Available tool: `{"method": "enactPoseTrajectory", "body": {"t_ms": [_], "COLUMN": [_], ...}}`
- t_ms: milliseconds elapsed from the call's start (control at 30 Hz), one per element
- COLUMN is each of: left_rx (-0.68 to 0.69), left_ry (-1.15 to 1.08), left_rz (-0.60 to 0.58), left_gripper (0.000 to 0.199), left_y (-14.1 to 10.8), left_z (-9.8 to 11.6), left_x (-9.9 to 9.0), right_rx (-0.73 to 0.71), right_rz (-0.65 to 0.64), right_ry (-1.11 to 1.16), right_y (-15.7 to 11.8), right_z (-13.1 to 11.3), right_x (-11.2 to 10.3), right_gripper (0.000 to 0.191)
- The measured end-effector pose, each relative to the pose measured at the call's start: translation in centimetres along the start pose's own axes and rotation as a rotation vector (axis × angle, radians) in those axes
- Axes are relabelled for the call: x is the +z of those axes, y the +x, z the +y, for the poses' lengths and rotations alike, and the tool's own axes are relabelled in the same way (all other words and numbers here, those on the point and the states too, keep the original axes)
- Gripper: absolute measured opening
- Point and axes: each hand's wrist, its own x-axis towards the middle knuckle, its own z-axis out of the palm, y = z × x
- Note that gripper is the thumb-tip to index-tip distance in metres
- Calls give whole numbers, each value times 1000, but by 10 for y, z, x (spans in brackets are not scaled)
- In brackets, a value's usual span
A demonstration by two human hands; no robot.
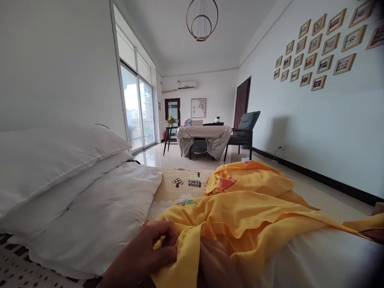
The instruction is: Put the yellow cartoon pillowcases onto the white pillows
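Note:
A yellow cloth [240, 212] with pink and green prints lies bunched across the bed. At the bottom centre, my left hand [153, 248] pinches the cloth's folded edge between thumb and fingers. Just to its right, my right hand [219, 260] is partly under the yellow fabric; its fingers are covered. White bedding [303, 256] shows beneath the cloth at the lower right. Beyond the folds, a beige printed sheet [174, 186] is visible.
White pillows [60, 156] and a white quilt [114, 216] lie at the left. Farther back stand a covered table [204, 132], a dark chair [246, 128] and a stool with a plant [171, 121]. Glass doors are on the left.

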Motion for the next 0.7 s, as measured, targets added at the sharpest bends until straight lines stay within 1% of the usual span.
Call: {"method": "enactPoseTrajectory", "body": {"t_ms": [100,167,233,333,400,500,533,600,700], "left_rx": [1,24,79,153,194,298,334,384,398], "left_ry": [133,194,197,145,96,-34,-74,-86,23], "left_rz": [31,63,79,95,63,-44,-63,-32,59], "left_gripper": [10,9,9,8,11,16,15,15,20], "left_y": [-1,-2,-3,-3,-1,6,8,13,17], "left_z": [-1,-1,0,-2,-6,-13,-14,-16,-15], "left_x": [0,1,1,0,-2,-7,-8,-9,-7], "right_rx": [7,15,19,29,50,70,77,79,79], "right_rz": [-64,-67,-49,-62,-88,-132,-146,-151,-123], "right_ry": [46,66,87,148,182,212,215,222,232], "right_y": [3,4,5,7,8,11,12,14,15], "right_z": [-1,-1,-1,-2,-4,-8,-9,-9,-7], "right_x": [0,1,3,2,0,-5,-6,-8,-6], "right_gripper": [11,9,9,11,12,12,13,14,13]}}
